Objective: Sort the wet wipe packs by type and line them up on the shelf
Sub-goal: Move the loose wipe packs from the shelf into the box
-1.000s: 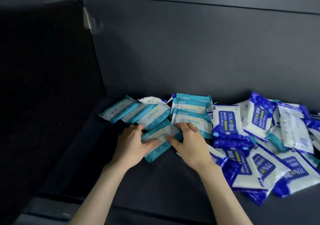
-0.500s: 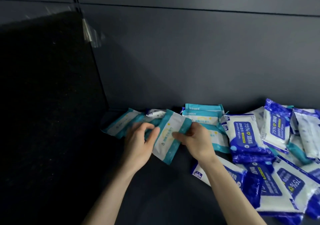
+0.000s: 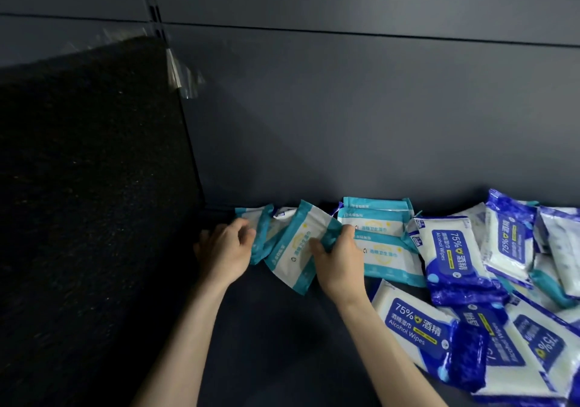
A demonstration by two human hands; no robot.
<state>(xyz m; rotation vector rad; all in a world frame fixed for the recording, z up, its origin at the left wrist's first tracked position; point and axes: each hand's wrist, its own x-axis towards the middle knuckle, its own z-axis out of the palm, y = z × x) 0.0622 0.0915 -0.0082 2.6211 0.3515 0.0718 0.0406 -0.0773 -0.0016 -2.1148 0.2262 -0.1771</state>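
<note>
Two hands meet at the teal pack (image 3: pixel 298 246) beside the leaning teal row (image 3: pixel 261 234): right hand (image 3: pixel 339 262) pinches its edge, left hand (image 3: pixel 226 249) has a grip too blurred to tell; best stand it flush against that row.

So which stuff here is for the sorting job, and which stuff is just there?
For the job:
teal pack, gripped by the right hand
leaning teal packs, next to the left hand
flat teal stack
blue alcohol wipe packs
shelf

Just there:
black side panel
clear tape at its top corner
grey back wall
</note>
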